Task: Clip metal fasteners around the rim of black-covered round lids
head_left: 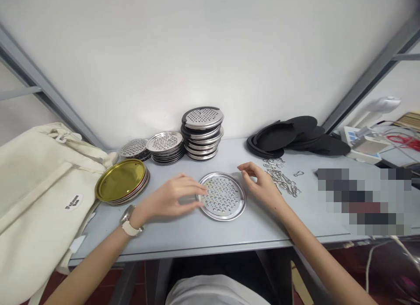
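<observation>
Head view: perforated metal disc (223,198) was seen flat on tabletop (183,239), betw. L hand (166,198) & R hand (259,183). L thumb/fingers were spread apart at disc's L rim, contact unclear; R thumb/fingers were held slightly apart, nr. metal clips (282,180). Tall disc stack (203,117) was seen behind.

A grey worktable (177,241) stands before a plain, pale wall (197,55), lit softly and evenly from behind the worktable upward. At the worktable's left end appears a slanting grey metal left post (61,103), and at its right end a matching right post (370,77). Beneath the worktable, a dark red tiled floor (101,292) shows in shadow.
</observation>
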`<state>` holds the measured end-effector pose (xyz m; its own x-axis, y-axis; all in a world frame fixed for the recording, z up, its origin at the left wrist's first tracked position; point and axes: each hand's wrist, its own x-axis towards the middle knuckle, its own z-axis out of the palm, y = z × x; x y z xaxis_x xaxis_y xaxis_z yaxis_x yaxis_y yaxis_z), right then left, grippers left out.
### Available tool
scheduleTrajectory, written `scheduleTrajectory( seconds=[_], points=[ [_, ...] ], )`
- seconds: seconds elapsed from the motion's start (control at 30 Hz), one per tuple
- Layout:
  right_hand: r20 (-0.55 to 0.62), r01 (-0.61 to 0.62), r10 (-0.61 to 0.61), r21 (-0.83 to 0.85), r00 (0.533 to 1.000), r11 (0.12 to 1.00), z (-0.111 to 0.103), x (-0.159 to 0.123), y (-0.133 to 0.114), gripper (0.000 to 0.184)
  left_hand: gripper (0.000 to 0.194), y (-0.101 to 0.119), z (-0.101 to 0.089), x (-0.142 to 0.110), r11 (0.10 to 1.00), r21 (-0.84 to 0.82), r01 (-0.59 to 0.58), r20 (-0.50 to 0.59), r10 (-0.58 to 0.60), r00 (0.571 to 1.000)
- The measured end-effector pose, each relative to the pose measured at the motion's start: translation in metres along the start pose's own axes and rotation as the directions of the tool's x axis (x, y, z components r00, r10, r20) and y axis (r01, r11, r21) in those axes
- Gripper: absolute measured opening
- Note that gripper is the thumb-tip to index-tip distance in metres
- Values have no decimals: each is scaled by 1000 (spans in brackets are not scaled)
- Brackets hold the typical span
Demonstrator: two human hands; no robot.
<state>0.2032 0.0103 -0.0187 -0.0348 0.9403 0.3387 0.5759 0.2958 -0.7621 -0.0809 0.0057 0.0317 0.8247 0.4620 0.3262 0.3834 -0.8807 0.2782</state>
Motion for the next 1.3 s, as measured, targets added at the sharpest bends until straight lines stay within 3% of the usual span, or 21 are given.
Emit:
scheduleTrajectory(
  seconds=[0.07, 0.17, 0.23, 0.3, 0.47, 0.73, 0.93, 1.3],
  points=[
    [-9, 21, -21, 10, 1000, 1000, 0, 0, 3, 17, 24, -16, -24, 2, 988, 62, 143, -164, -131, 978],
    [13, 49, -49, 33, 999, 998, 1, -1, 3, 18, 26, -50, -60, 5, 887, 244, 393, -260, -330, 907],
    [19, 47, -47, 43, 999, 998, 1, -1, 0, 18, 24, -70, -78, 5, 811, 357, 463, -212, -412, 886],
    [34, 37, -39, 52, 999, 998, 0, -2, -4, 18, 21, -84, -86, 5, 775, 440, 453, -82, -468, 880],
    [77, 53, -58, 66, 995, 996, -3, -3, -10, 19, 18, -92, -84, 5, 757, 554, 347, 11, -424, 906],
    [84, 72, -75, 41, 994, 997, -2, -3, -8, 18, 20, -89, -84, -4, 762, 536, 364, -126, -355, 926],
    [114, 71, -76, 47, 991, 996, -3, -3, -10, 19, 23, -92, -86, -6, 802, 473, 366, -63, -384, 921],
    [105, 90, -93, 36, 990, 995, -2, -2, -9, 18, 18, -85, -84, -10, 730, 575, 370, -264, -262, 928]
  ],
)
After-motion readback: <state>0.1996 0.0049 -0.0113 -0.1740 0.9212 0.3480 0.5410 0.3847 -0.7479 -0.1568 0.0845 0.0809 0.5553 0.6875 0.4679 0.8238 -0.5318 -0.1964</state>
